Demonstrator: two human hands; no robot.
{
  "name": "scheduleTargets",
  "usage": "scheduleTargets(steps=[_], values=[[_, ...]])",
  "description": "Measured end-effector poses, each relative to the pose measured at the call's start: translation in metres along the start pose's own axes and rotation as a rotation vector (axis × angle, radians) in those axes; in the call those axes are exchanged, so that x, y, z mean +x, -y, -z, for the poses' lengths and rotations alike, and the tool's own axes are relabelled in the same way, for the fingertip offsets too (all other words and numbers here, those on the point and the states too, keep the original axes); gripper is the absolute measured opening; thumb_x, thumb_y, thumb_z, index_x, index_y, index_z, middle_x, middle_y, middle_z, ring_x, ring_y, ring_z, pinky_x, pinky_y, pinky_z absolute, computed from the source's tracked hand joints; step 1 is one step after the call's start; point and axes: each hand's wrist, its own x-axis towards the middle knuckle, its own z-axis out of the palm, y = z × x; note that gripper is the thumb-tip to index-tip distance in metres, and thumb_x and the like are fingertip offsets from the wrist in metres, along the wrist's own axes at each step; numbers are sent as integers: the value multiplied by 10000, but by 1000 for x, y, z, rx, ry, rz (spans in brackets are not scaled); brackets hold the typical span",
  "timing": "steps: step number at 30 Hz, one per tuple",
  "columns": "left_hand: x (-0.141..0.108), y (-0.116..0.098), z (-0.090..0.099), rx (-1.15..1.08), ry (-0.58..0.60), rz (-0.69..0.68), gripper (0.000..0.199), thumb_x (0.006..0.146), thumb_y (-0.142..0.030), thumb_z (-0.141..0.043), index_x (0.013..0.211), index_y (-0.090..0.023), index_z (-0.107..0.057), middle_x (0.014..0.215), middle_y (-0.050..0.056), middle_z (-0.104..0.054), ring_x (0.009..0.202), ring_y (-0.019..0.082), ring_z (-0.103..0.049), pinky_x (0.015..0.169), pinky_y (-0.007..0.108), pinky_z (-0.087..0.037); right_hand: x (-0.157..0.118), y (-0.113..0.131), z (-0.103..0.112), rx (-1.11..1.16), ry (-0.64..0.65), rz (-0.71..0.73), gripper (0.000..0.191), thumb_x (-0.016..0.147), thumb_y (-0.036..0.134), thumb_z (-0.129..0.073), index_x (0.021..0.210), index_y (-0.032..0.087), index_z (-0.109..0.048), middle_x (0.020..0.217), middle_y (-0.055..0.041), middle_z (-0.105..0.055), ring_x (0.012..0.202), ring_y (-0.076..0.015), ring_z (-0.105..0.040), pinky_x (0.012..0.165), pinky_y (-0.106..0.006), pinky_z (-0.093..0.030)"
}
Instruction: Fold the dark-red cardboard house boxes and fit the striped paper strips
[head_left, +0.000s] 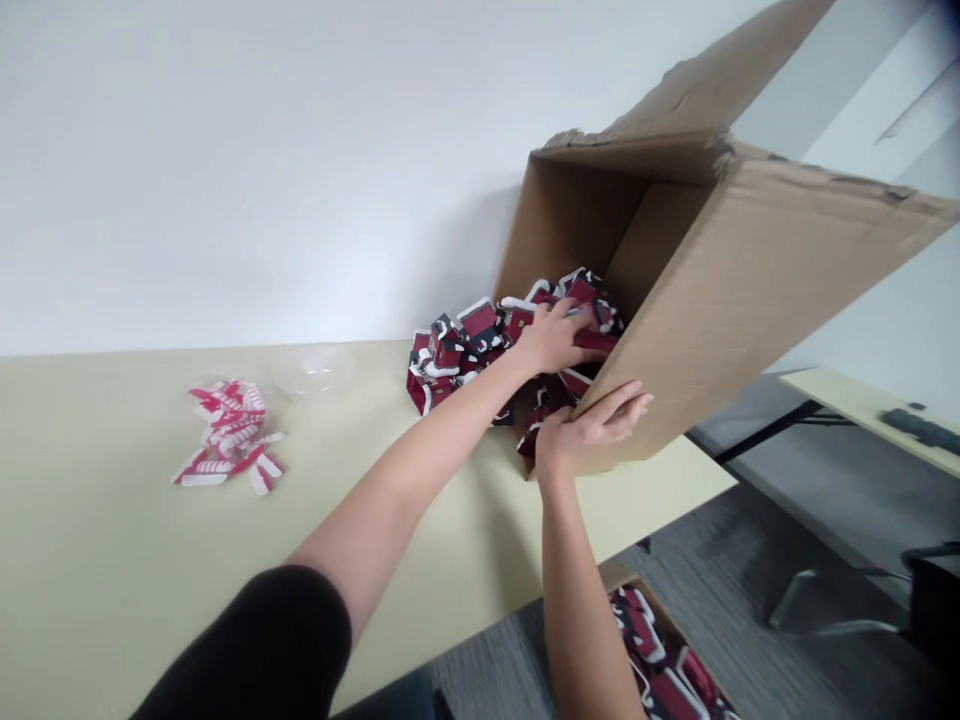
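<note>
A: Where are the red-and-white packets (480, 335) seen?

B: Heaped inside a tilted cardboard box (675, 290), spilling onto the counter (225, 580).

A: And the grip?

B: The grip of the left hand (551, 338) is closed on the packets; the box's lower edge is clasped by the right hand (592, 428).

The bare left arm (397, 470) stretches diagonally up and forward from a black sleeve (262, 640). The left hand (551, 338) reaches palm-down at its end, with the fingers (562, 312) curled forward. The bare right forearm (577, 600) rises almost straight up. The right hand (585, 430) sits just below the left, its slightly bent fingers (626, 400) spread and pointing rightward.
</note>
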Motion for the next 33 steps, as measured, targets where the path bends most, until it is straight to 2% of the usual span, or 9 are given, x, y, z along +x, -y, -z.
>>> scheduleTargets(steps=[4, 7, 10, 14, 19, 21, 25, 30, 33], values=[[-68, 11, 37, -36, -165, 134, 430, 939, -553, -484, 1093, -175, -618, 1324, 162, -457, 1293, 306, -439, 1116, 488, -354, -1, 0, -2, 9, -10, 5, 917, 673, 100, -388, 1571, 94, -203, 1588, -250, -196, 1477, -409, -207, 1088, -705, -276], [-114, 18, 41, -133, -310, 262, 338, 968, -491, -462, 979, -174, -580, 1285, 152, -471, 1328, 267, -431, 1120, 415, -366, -1, -2, -5, 15, -1, 5, 929, 667, 99, -390, 1575, 100, -190, 1592, -249, -182, 1480, -416, -193, 1079, -726, -258], [-142, 14, 24, -304, -468, 355, 354, 917, -496, -562, 1081, -184, -527, 1336, 158, -466, 1335, 282, -441, 1080, 418, -412, -1, -4, -6, 17, 14, -10, 931, 677, 106, -396, 1580, 115, -170, 1596, -244, -169, 1483, -420, -177, 1073, -741, -243], [-154, -12, -12, -570, -623, 513, 620, 897, -481, -587, 1370, -188, -313, 1357, 176, -485, 1247, 260, -539, 1073, 431, -435, 1, 1, -6, 1, 2, -41, 931, 670, 80, -377, 1579, 122, -181, 1598, -234, -176, 1492, -392, -171, 1090, -716, -253], [-168, -33, -38, -418, -798, 735, 912, 835, -476, -660, 1505, -174, -119, 1586, 207, -184, 1495, 307, -238, 1226, 463, -229, 4, 9, -6, -3, -24, -76, 894, 698, 79, -350, 1578, 123, -196, 1595, -218, -198, 1500, -360, -171, 1111, -691, -257], [-177, -34, -38, -297, -789, 807, 938, 815, -487, -680, 1515, -183, -136, 1601, 198, -165, 1512, 327, -177, 1234, 502, -179, 4, 8, -3, 2, -22, -72, 896, 704, 78, -338, 1583, 145, -181, 1596, -202, -207, 1502, -346, -174, 1108, -687, -271], [-197, -35, -32, -111, -656, 894, 929, 790, -543, -693, 1518, -214, -220, 1615, 189, -161, 1516, 378, -125, 1211, 575, -166, -4, 2, 3, 17, -20, -4, 935, 680, 81, -369, 1587, 138, -150, 1599, -211, -194, 1499, -348, -182, 1119, -664, -279], [-209, -40, -32, 22, -482, 863, 1018, 736, -610, -706, 1541, -237, -207, 1640, 170, -92, 1518, 407, -62, 1178, 628, -180, -7, -5, -5, 13, -9, 127, 988, 628, 116, -431, 1578, 102, -163, 1595, -243, -153, 1476, -429, -176, 1101, -692, -260], [-208, -47, -31, 64, -438, 881, 1045, 718, -641, -705, 1552, -273, -193, 1650, 141, -84, 1518, 410, -51, 1165, 626, -208, -5, -8, -10, 37, 15, 167, 1011, 612, 116, -422, 1582, 119, -139, 1601, -228, -135, 1476, -432, -168, 1094, -695, -266]])
